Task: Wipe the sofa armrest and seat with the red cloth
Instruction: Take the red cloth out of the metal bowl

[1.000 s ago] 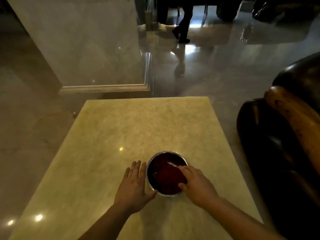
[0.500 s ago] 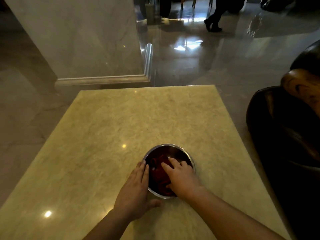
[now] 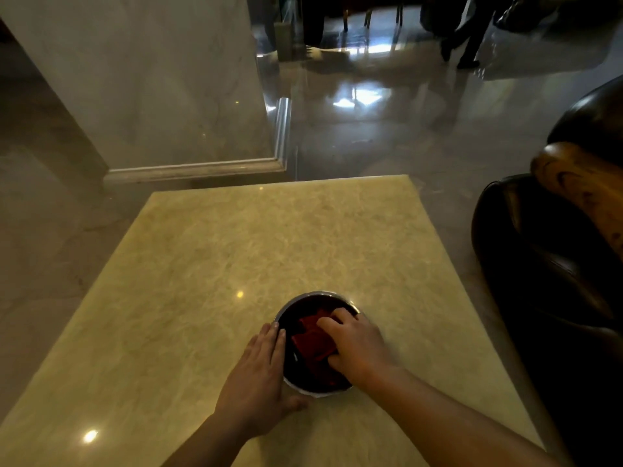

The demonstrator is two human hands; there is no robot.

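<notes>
A steel bowl (image 3: 305, 301) stands near the front of a yellow marble table (image 3: 236, 257). The red cloth (image 3: 312, 338) lies folded inside it. My right hand (image 3: 357, 347) reaches into the bowl from the right, fingers curled around the cloth. My left hand (image 3: 258, 382) rests flat against the bowl's left side, fingers along the rim and thumb under its near edge. The dark leather sofa (image 3: 553, 264) sits at the right, with a brown wooden armrest (image 3: 583, 187) along its top.
A marble pillar (image 3: 151, 79) with a moulded base rises beyond the table on the left. Glossy floor (image 3: 371, 129) stretches behind. A person's legs (image 3: 468, 38) and chair legs show at the far top.
My right hand has closed its fingers round the red cloth, which now shows bunched up in the bowl. My left hand stays against the bowl's side. The person at the back has walked right.
</notes>
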